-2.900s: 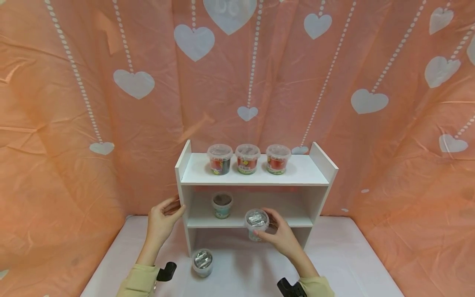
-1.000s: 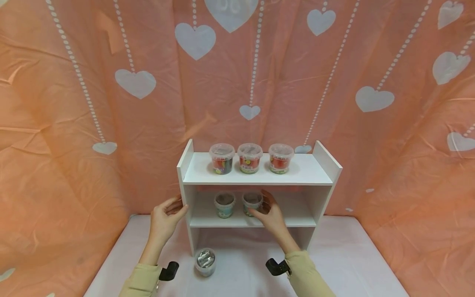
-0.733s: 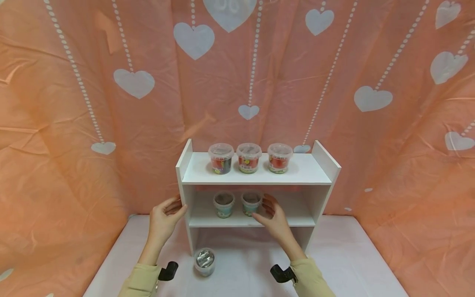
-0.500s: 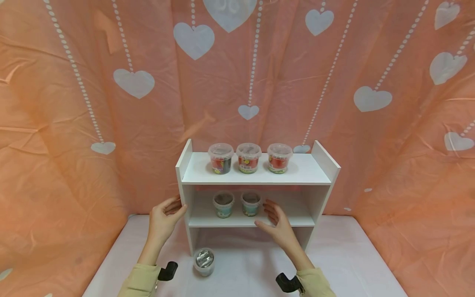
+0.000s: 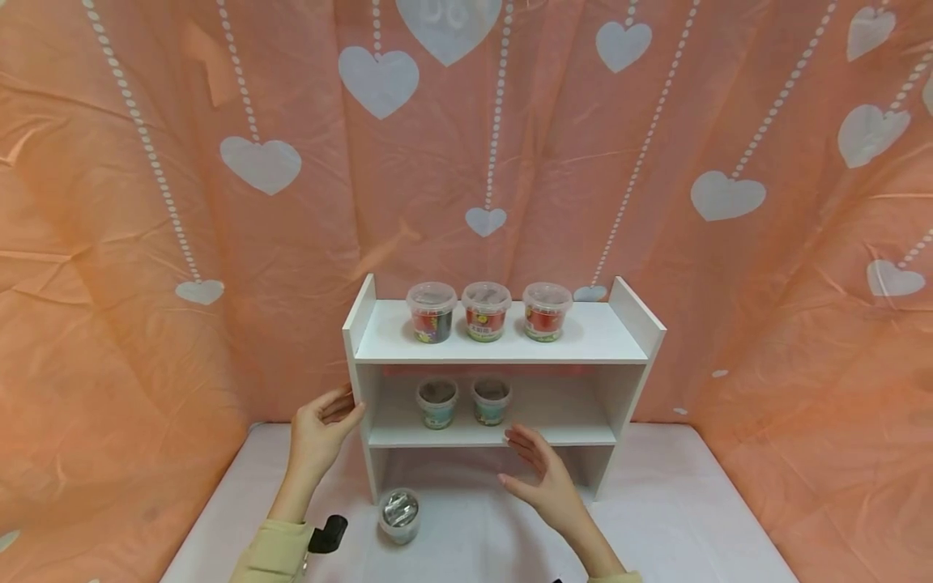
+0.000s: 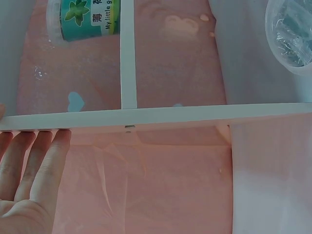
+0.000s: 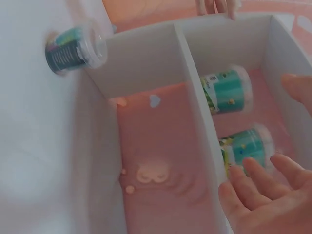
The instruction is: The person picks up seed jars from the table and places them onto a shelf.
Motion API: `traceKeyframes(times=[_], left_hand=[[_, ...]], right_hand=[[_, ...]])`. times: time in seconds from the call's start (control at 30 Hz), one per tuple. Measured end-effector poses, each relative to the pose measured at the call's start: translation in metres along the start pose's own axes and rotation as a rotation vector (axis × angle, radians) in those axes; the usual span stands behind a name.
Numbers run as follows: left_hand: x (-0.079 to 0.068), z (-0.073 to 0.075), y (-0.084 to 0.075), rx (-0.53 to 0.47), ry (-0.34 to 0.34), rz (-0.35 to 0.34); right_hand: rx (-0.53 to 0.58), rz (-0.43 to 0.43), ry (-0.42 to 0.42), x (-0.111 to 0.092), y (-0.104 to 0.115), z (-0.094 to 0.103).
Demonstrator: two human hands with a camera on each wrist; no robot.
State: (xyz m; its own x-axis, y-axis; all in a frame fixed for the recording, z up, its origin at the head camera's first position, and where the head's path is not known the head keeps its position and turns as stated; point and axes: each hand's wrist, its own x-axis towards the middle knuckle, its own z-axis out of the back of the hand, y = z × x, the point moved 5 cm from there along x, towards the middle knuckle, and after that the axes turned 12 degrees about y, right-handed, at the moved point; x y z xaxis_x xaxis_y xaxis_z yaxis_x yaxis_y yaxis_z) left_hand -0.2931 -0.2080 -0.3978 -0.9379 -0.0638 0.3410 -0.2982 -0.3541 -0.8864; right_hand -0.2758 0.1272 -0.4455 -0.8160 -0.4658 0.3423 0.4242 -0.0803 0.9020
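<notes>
A white shelf unit [image 5: 484,348] stands on the table. My left hand [image 5: 317,437] holds its left side panel, fingers [image 6: 46,165] flat on the outer face and thumb at the front edge. Two small lidded tubs with green labels, a left one [image 5: 437,403] and a right one [image 5: 491,401], stand on the middle shelf. My right hand [image 5: 543,478] hovers in front of that shelf, fingers spread and holding nothing, apart from the right tub. Another lidded tub [image 5: 399,516], with silvery packets under its clear lid, stands on the table before the unit's left side.
On the top shelf stand a left tub [image 5: 432,312], a middle tub [image 5: 486,312] and a right tub [image 5: 547,312], all with red labels. White cloth [image 5: 678,502] covers the table. Behind hangs an orange curtain [image 5: 291,243] printed with white hearts.
My right hand has set a tub on the middle shelf beside the other one, let go of it, and drawn back down toward me. The left hand has stayed at the panel.
</notes>
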Motion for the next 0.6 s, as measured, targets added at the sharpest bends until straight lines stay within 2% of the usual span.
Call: traceKeyframes(times=[0.27, 0.6], left_hand=[[0.0, 0.001, 0.001, -0.029, 0.004, 0.004], [0.0, 0.0, 0.0, -0.053, 0.013, 0.029]], right_hand=[[0.049, -0.081, 0.124, -0.002, -0.017, -0.029], [0.061, -0.065, 0.235, 0.005, -0.042, -0.065]])
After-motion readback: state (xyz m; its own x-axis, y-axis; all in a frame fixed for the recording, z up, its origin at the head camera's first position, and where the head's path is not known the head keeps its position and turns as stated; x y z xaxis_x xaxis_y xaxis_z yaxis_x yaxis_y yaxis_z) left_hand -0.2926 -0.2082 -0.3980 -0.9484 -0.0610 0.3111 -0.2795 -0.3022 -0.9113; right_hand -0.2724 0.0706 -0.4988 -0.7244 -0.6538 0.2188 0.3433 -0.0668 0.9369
